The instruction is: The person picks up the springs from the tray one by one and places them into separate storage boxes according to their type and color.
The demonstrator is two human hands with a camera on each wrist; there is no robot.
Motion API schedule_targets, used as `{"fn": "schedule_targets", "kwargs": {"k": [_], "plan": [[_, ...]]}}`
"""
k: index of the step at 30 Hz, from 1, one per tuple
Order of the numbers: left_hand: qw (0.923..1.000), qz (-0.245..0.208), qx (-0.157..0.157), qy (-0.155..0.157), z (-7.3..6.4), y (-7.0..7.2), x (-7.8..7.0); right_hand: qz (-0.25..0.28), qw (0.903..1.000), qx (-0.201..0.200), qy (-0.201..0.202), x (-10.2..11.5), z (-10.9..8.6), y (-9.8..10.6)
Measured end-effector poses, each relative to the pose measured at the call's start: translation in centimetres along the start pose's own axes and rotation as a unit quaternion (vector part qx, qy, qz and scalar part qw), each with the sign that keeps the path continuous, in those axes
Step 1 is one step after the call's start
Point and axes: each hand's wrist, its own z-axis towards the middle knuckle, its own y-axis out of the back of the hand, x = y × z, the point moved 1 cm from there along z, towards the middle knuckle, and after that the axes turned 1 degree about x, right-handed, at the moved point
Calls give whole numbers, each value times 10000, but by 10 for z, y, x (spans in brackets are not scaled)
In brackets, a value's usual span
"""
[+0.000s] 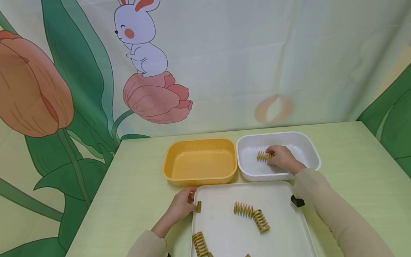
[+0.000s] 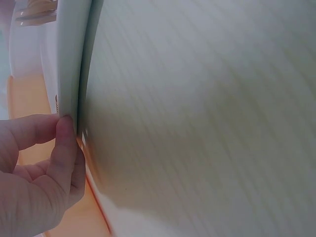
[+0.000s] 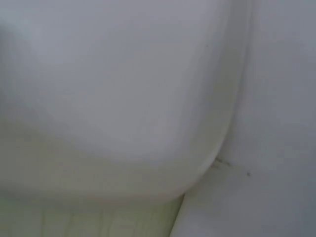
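In the head view, my right hand [image 1: 280, 157] reaches into the white bin [image 1: 306, 153] and pinches the right end of a gold coil spring [image 1: 264, 156], which lies level low in the bin. My left hand [image 1: 181, 205] is at the left rim of the white tray [image 1: 221, 192]; in the left wrist view its thumb and fingers [image 2: 63, 148] pinch that rim. Right by the left thumb, a small dark-gold spring [image 1: 199, 206] sits inside the tray. Only the pale bin wall and blurred surfaces appear in the right wrist view; the right hand is hidden there.
Beside the white bin stands a yellow bin [image 1: 200, 164]. Larger gold springs lie on the tray: one [image 1: 243, 209] touching another [image 1: 261, 221] near the middle, and one [image 1: 200, 244] at lower left. A small black object [image 1: 297, 201] is by the tray's right edge.
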Motion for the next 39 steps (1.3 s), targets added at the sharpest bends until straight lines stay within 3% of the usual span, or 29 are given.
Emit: {"fn": "schedule_targets", "kwargs": {"k": [8,18,39], "plan": [[10000,1,-4,-6,1,0,1,192,9995,137,-221,-1,-5,4],[10000,-40,-6,44,0,0,-1,204,9996,-104,142,-10,-14,13],[9999,10,19,106,1,0,0,181,9996,-14,206,-1,-30,25]]}}
